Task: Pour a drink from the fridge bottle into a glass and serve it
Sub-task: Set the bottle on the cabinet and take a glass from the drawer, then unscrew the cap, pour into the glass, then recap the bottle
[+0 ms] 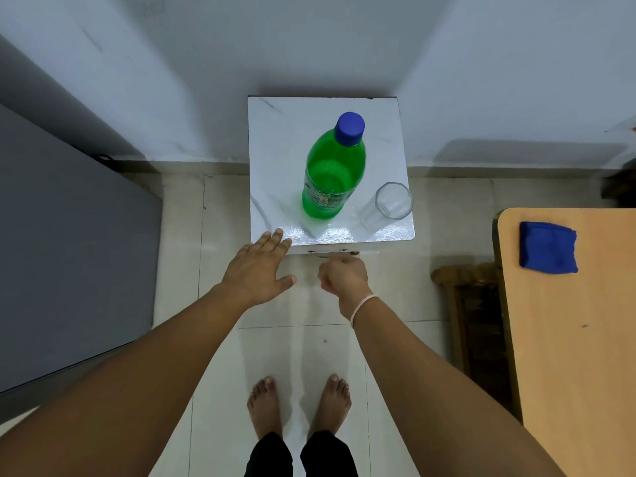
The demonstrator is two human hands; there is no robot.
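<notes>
- Hands: left hand (260, 270) was flat with fingers straight, fingertips at the near left corner of the white desk (275, 139); right hand (344, 275) was curled into a fist, holding nothing, just before the desk's near edge.
- Green bottle (330, 173), blue cap on, stood upright mid-desk, beyond both hands, part full.
- Clear glass (390, 204) stood empty at the bottle's right.
- Blue cloth (549, 246) lay on a wooden table (568, 339) at far right.

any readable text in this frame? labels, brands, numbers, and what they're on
Nothing legible.
Green bottle: a label band around its lower body carries print and a small yellow patch, too small and blurred to read.
Blue cap: no visible marking.
Glass, white table, blue cloth, wooden tabletop: no text visible.
</notes>
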